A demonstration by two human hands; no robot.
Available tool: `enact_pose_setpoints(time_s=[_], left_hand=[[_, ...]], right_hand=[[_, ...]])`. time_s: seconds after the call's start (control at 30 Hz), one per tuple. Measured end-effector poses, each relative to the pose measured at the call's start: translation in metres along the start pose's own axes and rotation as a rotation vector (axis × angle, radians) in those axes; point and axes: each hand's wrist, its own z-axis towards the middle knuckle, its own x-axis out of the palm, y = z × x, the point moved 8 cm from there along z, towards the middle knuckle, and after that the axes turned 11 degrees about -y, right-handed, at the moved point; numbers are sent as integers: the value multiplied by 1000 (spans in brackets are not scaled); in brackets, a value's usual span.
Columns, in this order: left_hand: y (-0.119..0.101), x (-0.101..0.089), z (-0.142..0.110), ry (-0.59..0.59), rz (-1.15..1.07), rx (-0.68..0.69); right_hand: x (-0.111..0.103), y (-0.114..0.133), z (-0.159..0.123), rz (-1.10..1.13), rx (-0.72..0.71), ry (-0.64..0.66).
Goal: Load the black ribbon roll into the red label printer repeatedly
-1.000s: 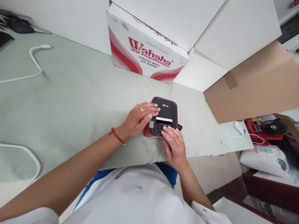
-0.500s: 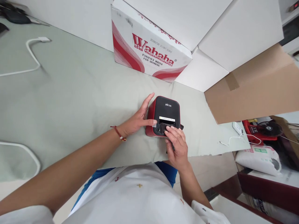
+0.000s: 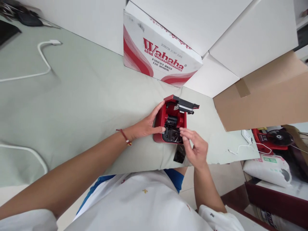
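Note:
A small red and black label printer (image 3: 158, 136) stands on the pale green cloth with its lid (image 3: 186, 103) raised. Dark rollers show inside it. A strip of shiny black film (image 3: 179, 154) comes out over the front and hangs down onto the cloth. My left hand (image 3: 145, 126) grips the printer's left side, fingers along the wall and thumb on the front corner. At the front right, my right hand (image 3: 196, 146) has thumb and fingertips pinched together at the film's right edge. The fingertips partly hide the contact.
A white and red water carton (image 3: 161, 54) stands behind the printer, against white boxes. A brown cardboard box (image 3: 262, 96) is at the right. White cables (image 3: 44, 57) lie at the left. Another red machine (image 3: 269, 139) and a white sack (image 3: 267, 170) are beyond the table's right end.
The printer's lid has swung up, baring the red inside. My right hand has moved slightly right, off the film at the front opening to its right edge. My left hand stays on the printer.

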Motion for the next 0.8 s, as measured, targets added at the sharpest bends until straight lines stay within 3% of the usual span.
enact_pose_setpoints(time_s=[0.1,0.27,0.37,0.43,0.53,0.63,0.7,0.8], left_hand=[[0,1,2,19,-27,-29],[1,-2,4,-10,23,-2],[2,-2,5,-12,27,2],[1,-2,6,-16,33,5],[-2,-1,7,-14,54,-1],[-4,0,5,7,49,-21],[-4,0,4,17,41,-20],[-3,-2,4,1,25,-19]], right_hand=[[13,-18,36,-156,142,178],[72,-46,68,-649,208,786],[94,-49,78,-710,214,868],[95,-48,76,-718,219,871],[66,-43,66,-649,232,815],[0,-46,56,-356,391,590],[-49,-63,45,-265,543,451],[-91,-100,18,-382,667,480]])
